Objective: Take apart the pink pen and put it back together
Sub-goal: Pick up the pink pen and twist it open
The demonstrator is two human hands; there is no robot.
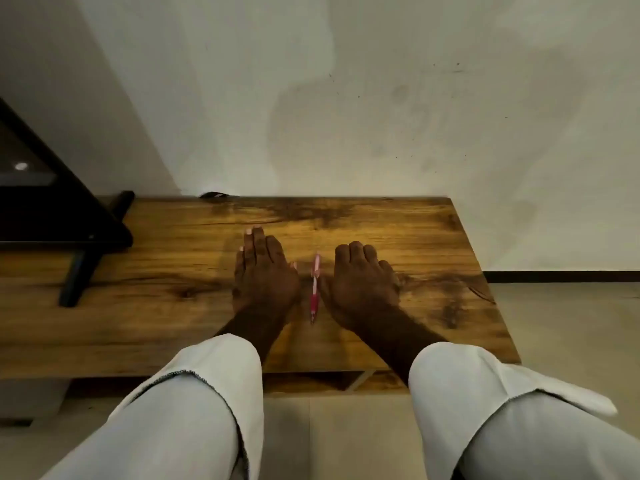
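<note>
The pink pen (pixel 314 289) lies whole on the wooden table (pixel 173 306), its tip pointing toward me and its clip end away. My left hand (pixel 264 275) rests flat, palm down, just left of the pen, fingers stretched forward. Just right of the pen my right hand (pixel 360 282) lies palm down with the fingers curled a little; its thumb side is close to or touching the pen. Neither hand holds the pen.
A black monitor on a black stand (pixel 79 268) occupies the table's left part. A pale wall stands right behind the table. The table's right edge (pixel 485 282) drops to a tiled floor. White sleeves cover both forearms.
</note>
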